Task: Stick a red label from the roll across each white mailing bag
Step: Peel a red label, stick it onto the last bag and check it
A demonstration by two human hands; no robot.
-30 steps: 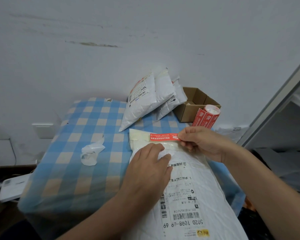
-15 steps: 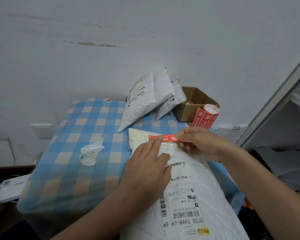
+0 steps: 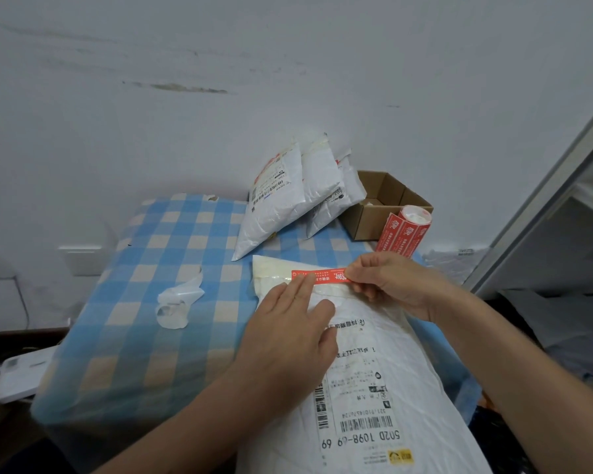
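A red label (image 3: pixel 322 276) lies across the top of a white mailing bag (image 3: pixel 411 367) at the near right of a blue-checked table (image 3: pixel 172 254). The left hand (image 3: pixel 288 333) presses straight fingers on the label's left part, while the right hand (image 3: pixel 394 285) pinches its right end. Behind them, the label roll (image 3: pixel 403 232) leans against a cardboard box (image 3: pixel 367 217), beside more stacked bags (image 3: pixel 281 206). Crumpled white backing paper (image 3: pixel 177 302) lies to the left.

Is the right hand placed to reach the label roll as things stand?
Probably yes: the label roll stands just beyond the right hand with nothing between them. But that hand is pinching the red label on the mailing bag, so it would need to let go first.
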